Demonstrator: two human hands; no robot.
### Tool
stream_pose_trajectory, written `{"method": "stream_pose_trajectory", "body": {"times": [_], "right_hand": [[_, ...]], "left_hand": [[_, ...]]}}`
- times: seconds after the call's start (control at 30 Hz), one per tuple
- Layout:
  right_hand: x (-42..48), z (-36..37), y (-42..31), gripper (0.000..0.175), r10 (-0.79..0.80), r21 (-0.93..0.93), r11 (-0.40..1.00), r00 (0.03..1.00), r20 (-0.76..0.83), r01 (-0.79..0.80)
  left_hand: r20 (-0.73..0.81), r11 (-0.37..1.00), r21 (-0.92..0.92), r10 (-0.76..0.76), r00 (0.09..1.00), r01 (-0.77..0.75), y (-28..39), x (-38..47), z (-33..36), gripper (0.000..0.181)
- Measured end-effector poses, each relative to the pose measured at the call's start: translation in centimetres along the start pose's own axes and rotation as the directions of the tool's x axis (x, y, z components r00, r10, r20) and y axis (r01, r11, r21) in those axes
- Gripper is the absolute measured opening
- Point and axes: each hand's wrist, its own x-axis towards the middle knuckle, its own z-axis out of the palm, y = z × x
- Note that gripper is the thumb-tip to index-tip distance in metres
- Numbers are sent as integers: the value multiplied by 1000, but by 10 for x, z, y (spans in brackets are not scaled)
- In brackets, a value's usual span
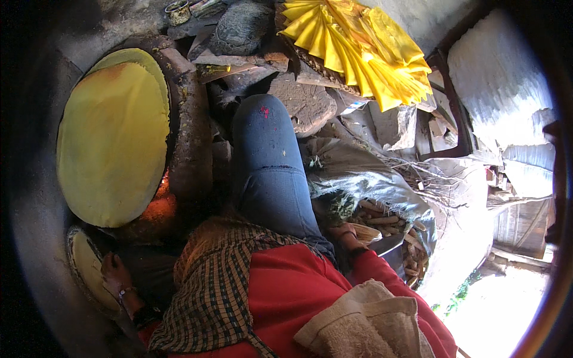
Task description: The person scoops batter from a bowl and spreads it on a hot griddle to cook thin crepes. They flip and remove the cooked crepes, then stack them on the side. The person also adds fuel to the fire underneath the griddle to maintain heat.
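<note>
A large round, thin yellow flatbread point(114, 147) covers a griddle above glowing embers point(162, 197) at the left; another yellow round edge shows behind its top. Below it, my left hand point(115, 272) is at the rim of a round vessel point(85, 264) with a pale yellow surface inside; its fingers are too dark to tell any grip. At the right of my blue-trousered leg, my right hand point(344, 232) is beside a pale dry corn husk point(367, 233), at the mouth of a sack point(380, 174) of corn cobs point(414, 241). Whether it holds anything is unclear.
Thin, pleated bright yellow sheets point(358, 49) lie on a woven tray at the top. Large stones point(304, 100), a dark rounded bundle point(241, 29) and a small tin point(177, 12) stand beyond my knee. Dry twigs point(429, 179) lie beyond the sack; a beige towel point(362, 317) hangs over my clothing.
</note>
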Motion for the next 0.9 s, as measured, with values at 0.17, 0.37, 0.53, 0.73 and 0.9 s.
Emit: {"method": "stream_pose_trajectory", "body": {"times": [0.17, 0.37, 0.53, 0.73, 0.9], "right_hand": [[-48, 2, 35, 69, 27, 143, 990, 970, -240, 8], [-71, 0, 44, 59, -48, 106, 991, 963, -266, 79], [-50, 18, 69, 50, -136, 86, 986, 989, -52, 140], [-56, 52, 109, 40, -307, 260, 907, 942, -135, 333], [-42, 8, 96, 34, -444, 238, 825, 848, -290, 513]], "left_hand": [[0, 996, -78, -53, 999, 52, 11, 0, -2, 28], [-58, 995, 95, -20, 998, 26, 4, -2, 5, 30], [-76, 998, 24, -48, 996, 50, 9, -9, -2, 30], [-86, 999, 26, -28, 996, 30, 9, -13, -6, 29], [-114, 999, 38, 3, 994, 1, 12, -13, -6, 29]]}}
